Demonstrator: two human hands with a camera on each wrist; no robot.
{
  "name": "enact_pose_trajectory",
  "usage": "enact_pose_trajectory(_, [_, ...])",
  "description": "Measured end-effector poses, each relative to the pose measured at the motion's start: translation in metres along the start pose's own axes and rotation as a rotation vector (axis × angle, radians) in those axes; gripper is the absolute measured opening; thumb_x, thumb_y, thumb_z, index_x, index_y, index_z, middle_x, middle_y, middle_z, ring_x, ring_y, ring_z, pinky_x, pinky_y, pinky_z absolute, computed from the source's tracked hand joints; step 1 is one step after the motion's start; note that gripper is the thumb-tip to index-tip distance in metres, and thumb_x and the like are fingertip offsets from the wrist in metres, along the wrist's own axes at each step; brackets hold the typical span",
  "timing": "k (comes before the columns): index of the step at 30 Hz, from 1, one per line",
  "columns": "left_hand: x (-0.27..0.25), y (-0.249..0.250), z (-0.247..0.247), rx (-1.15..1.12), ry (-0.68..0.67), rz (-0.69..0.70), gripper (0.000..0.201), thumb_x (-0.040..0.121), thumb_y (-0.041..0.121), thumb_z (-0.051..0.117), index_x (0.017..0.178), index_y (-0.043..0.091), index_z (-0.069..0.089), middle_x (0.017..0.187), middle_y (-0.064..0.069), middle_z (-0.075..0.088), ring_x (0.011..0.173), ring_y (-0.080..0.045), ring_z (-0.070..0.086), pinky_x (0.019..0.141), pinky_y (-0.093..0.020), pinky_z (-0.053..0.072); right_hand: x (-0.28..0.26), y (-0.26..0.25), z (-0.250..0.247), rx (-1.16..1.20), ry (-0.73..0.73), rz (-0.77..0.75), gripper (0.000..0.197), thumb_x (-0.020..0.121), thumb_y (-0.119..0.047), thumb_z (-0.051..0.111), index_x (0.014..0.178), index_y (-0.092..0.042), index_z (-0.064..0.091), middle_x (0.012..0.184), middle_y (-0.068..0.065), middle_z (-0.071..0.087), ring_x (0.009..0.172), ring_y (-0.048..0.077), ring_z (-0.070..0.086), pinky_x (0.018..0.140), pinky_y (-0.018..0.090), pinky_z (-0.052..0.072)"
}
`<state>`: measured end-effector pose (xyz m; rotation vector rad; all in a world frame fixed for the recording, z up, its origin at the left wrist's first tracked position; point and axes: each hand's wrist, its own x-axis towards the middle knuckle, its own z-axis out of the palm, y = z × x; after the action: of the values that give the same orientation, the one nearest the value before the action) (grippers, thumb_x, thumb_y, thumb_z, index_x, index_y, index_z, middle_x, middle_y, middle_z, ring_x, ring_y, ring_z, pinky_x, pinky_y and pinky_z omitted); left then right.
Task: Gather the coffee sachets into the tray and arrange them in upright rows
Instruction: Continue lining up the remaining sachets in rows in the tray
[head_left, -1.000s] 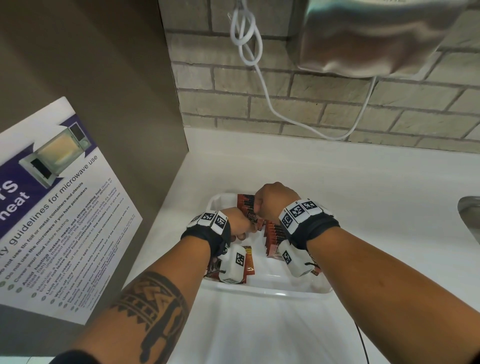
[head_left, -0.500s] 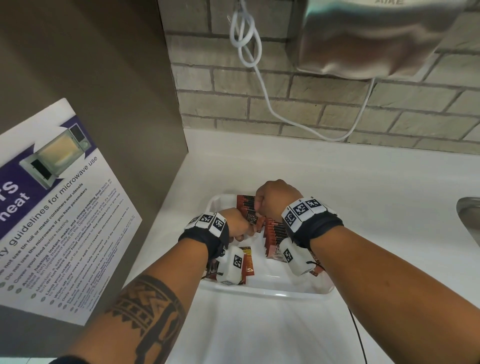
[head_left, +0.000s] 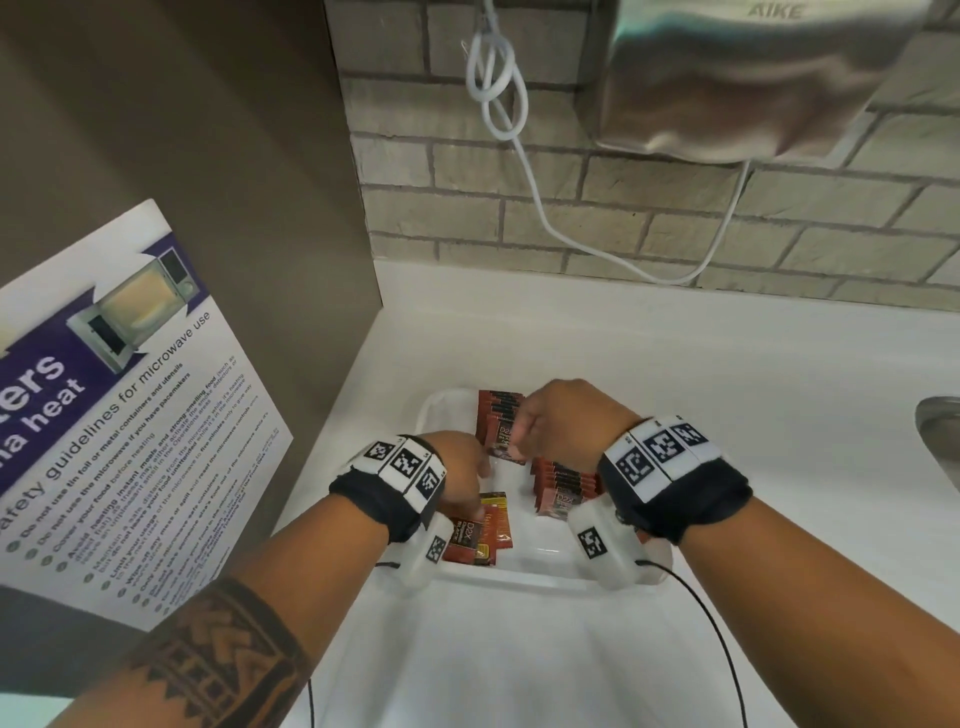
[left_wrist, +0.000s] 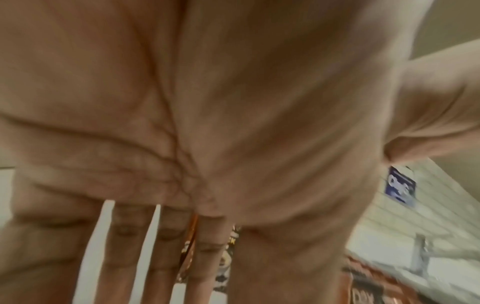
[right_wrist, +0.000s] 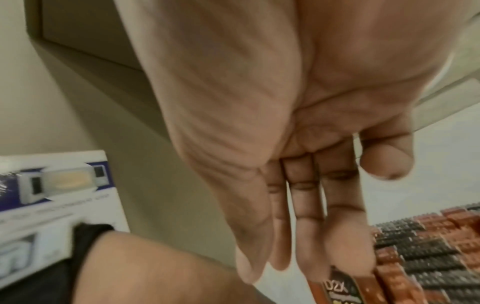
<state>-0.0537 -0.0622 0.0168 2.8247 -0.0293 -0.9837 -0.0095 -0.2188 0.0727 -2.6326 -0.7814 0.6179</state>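
A white tray (head_left: 519, 576) lies on the white counter. Brown-and-black coffee sachets stand upright in a back row (head_left: 497, 415) and in a second row (head_left: 563, 486) at the right. Several loose sachets (head_left: 480, 535) lie flat at the tray's front left. My right hand (head_left: 550, 423) rests with straight fingers (right_wrist: 309, 236) on top of the front sachet (right_wrist: 336, 288) of the back row (right_wrist: 428, 257), the thumb held apart. My left hand (head_left: 460, 470) hovers over the loose sachets, fingers (left_wrist: 166, 267) straight and spread, holding nothing.
A microwave safety poster (head_left: 130, 415) leans on the brown cabinet side at the left. A steel hand dryer (head_left: 753, 78) with a white cord (head_left: 519, 156) hangs on the brick wall behind. A sink rim (head_left: 940, 441) is at the right edge.
My left hand has drawn back from the back row toward the loose sachets at the tray's front left. The right hand stays at the back row.
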Motion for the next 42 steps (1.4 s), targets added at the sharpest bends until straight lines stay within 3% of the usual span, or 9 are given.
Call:
enact_pose_trajectory(4, [-0.002, 0.006, 0.006, 0.102, -0.075, -0.001, 0.082, 0.080, 0.021, 0.081, 0.150, 0.017, 0.039, 0.146, -0.004, 0.048, 0.129, -0.024, 0.052, 0.101, -0.035, 0.048, -0.031, -0.003, 0.009, 0.042, -0.072, 0.002, 0.014, 0.087, -0.038, 0.072, 0.089, -0.025, 0.075, 0.087, -0.012, 0.072, 0.082, 0.003, 0.065, 0.068, 0.018, 0.045])
enact_pose_trajectory(13, [0.005, 0.025, 0.010, 0.305, -0.115, -0.037, 0.115, 0.070, 0.033, 0.090, 0.156, 0.010, 0.017, 0.143, -0.011, 0.049, 0.125, -0.028, 0.055, 0.098, -0.039, 0.050, -0.059, 0.011, 0.010, 0.183, -0.017, 0.074, 0.009, 0.087, -0.031, 0.071, 0.088, -0.024, 0.075, 0.088, -0.013, 0.071, 0.082, 0.006, 0.066, 0.076, 0.023, 0.052])
enact_pose_trajectory(20, [0.009, 0.032, 0.008, 0.345, -0.164, 0.013, 0.072, 0.074, 0.038, 0.087, 0.133, 0.012, 0.055, 0.127, -0.006, 0.063, 0.113, -0.025, 0.061, 0.094, -0.037, 0.053, -0.072, 0.026, 0.010, 0.235, 0.027, 0.091, 0.010, 0.090, -0.022, 0.066, 0.087, -0.020, 0.076, 0.080, -0.010, 0.072, 0.065, -0.001, 0.060, 0.057, 0.013, 0.039])
enact_pose_trajectory(25, [0.008, 0.027, 0.005, 0.390, -0.152, 0.070, 0.060, 0.079, 0.040, 0.082, 0.127, 0.010, 0.063, 0.126, -0.007, 0.063, 0.112, -0.025, 0.061, 0.090, -0.035, 0.052, -0.077, 0.036, 0.003, 0.295, 0.060, 0.142, 0.009, 0.091, -0.033, 0.067, 0.087, -0.027, 0.073, 0.081, -0.010, 0.074, 0.073, 0.010, 0.067, 0.057, 0.021, 0.052])
enact_pose_trajectory(28, [0.003, 0.020, -0.001, 0.318, -0.132, 0.103, 0.052, 0.080, 0.037, 0.081, 0.122, 0.011, 0.065, 0.112, -0.005, 0.062, 0.106, -0.024, 0.059, 0.085, -0.034, 0.049, -0.081, 0.045, -0.007, 0.307, 0.155, 0.135, 0.010, 0.088, -0.039, 0.070, 0.085, -0.031, 0.073, 0.084, -0.013, 0.070, 0.080, 0.005, 0.065, 0.066, 0.020, 0.046])
enact_pose_trajectory(32, [-0.003, 0.007, -0.006, 0.207, -0.095, 0.110, 0.043, 0.078, 0.038, 0.083, 0.111, 0.013, 0.071, 0.083, 0.006, 0.055, 0.090, -0.019, 0.058, 0.083, -0.032, 0.051, -0.087, 0.054, -0.016, 0.418, 0.252, 0.131, 0.011, 0.089, -0.039, 0.069, 0.083, -0.030, 0.073, 0.077, -0.007, 0.072, 0.075, 0.008, 0.067, 0.065, 0.023, 0.044])
enact_pose_trajectory(36, [-0.014, -0.012, -0.017, -0.029, -0.055, 0.096, 0.020, 0.075, 0.031, 0.087, 0.079, 0.023, 0.070, 0.068, 0.011, 0.064, 0.066, -0.010, 0.061, 0.068, -0.025, 0.050, -0.088, 0.058, -0.012, 0.498, 0.295, 0.138, 0.013, 0.090, -0.036, 0.069, 0.085, -0.025, 0.073, 0.080, -0.007, 0.073, 0.072, 0.008, 0.069, 0.069, 0.024, 0.045])
enact_pose_trajectory(39, [-0.027, -0.026, -0.034, -0.269, 0.001, 0.132, 0.016, 0.073, 0.029, 0.088, 0.077, 0.028, 0.073, 0.076, 0.008, 0.074, 0.071, -0.014, 0.068, 0.076, -0.027, 0.053, -0.086, 0.052, -0.001, 0.561, 0.314, 0.137, 0.010, 0.090, -0.034, 0.069, 0.085, -0.026, 0.073, 0.080, -0.006, 0.074, 0.079, 0.012, 0.070, 0.068, 0.023, 0.047])
enact_pose_trajectory(42, [-0.038, -0.031, -0.044, -0.561, 0.052, 0.221, 0.026, 0.073, 0.029, 0.089, 0.097, 0.025, 0.078, 0.097, -0.001, 0.078, 0.097, -0.032, 0.072, 0.097, -0.043, 0.054, -0.072, 0.036, 0.013, 0.582, 0.303, 0.108, 0.012, 0.089, -0.041, 0.068, 0.097, -0.031, 0.069, 0.088, -0.010, 0.072, 0.088, 0.008, 0.068, 0.074, 0.024, 0.050])
